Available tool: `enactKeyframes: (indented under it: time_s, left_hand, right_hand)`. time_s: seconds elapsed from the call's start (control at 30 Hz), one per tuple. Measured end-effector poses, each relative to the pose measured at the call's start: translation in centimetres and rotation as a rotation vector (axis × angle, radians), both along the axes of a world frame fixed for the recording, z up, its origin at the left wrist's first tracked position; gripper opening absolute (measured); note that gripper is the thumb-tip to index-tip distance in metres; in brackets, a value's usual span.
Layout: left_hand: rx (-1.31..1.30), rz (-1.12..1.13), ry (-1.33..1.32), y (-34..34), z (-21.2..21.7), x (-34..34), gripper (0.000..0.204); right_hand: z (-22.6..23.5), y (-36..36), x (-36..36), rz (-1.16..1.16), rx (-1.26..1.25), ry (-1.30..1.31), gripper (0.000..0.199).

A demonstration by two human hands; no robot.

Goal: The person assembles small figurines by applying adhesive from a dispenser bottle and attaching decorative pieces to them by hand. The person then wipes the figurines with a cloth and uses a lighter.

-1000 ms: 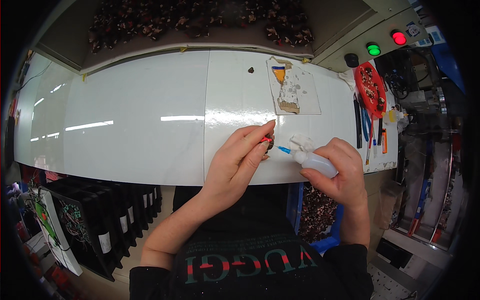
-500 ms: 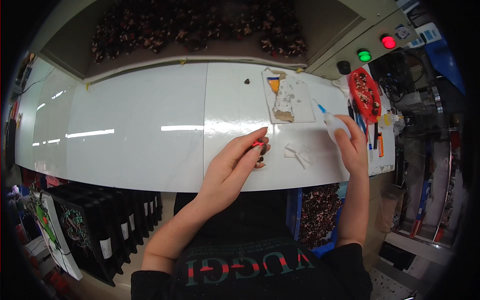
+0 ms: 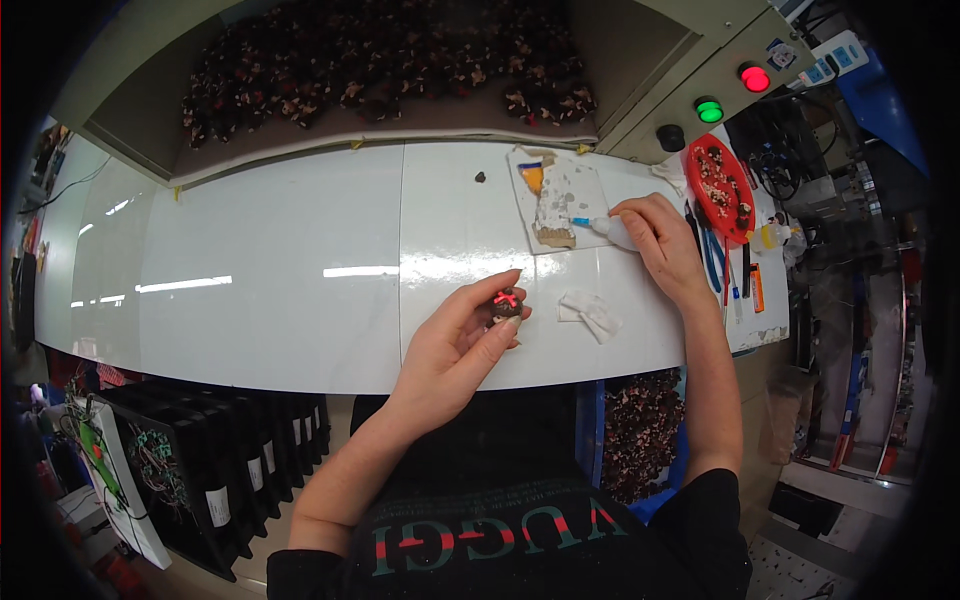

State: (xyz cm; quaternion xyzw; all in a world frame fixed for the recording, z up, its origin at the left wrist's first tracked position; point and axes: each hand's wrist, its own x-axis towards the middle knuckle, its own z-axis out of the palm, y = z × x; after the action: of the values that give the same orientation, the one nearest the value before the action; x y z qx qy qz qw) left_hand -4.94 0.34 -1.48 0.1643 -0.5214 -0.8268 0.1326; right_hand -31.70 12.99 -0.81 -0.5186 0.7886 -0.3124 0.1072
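Observation:
My left hand (image 3: 462, 335) is closed round a small dark brown figure (image 3: 507, 306) with a red bow on top, held over the near edge of the white table. A white squeeze bottle (image 3: 618, 233) with a blue needle tip lies tilted nearly flat in the fingers of my right hand (image 3: 660, 243). Its tip points left, over a worn white board (image 3: 585, 195) that carries a whitish, crusted strip and an orange and blue piece. Between my hands and nearer to me lies a crumpled white tissue (image 3: 590, 316).
Across the back, a beige machine bay (image 3: 380, 140) holds many small dark pieces. A red tray (image 3: 722, 190) of similar pieces stands at right, beside pens and tools. One dark bit (image 3: 480, 177) lies on the table. A blue bin (image 3: 592, 430) of dark pieces sits below the front edge.
My right hand has moved left and tipped the bottle from upright-slanted to nearly flat over the board. In my left hand the figure is turned, so its red bow now shows.

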Motion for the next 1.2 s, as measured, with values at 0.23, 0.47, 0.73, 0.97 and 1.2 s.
enactKeyframes:
  time_s: [0.23, 0.47, 0.73, 0.97, 1.2]
  left_hand:
    - [-0.145, 0.006, -0.004, 0.0, -1.0, -0.3, 0.044]
    - [-0.253, 0.025, 0.008, 0.5, -1.6, -0.5, 0.044]
    - [-0.338, 0.066, 0.042, 0.5, -1.9, -0.3, 0.043]
    - [-0.42, 0.077, 0.036, 0.4, -1.9, -0.4, 0.044]
    - [-0.461, 0.073, -0.021, 0.5, -1.1, -0.5, 0.043]
  right_hand:
    - [2.6, 0.4, 4.7, -0.194, -0.134, 0.066, 0.013]
    - [3.7, -1.2, 9.8, 0.182, -0.104, -0.242, 0.011]
    - [3.3, -2.0, 10.1, 0.211, -0.015, -0.329, 0.013]
    - [3.5, -2.2, 9.8, 0.202, 0.038, -0.369, 0.013]
    - [4.1, -2.4, 9.9, 0.164, 0.095, -0.448, 0.011]
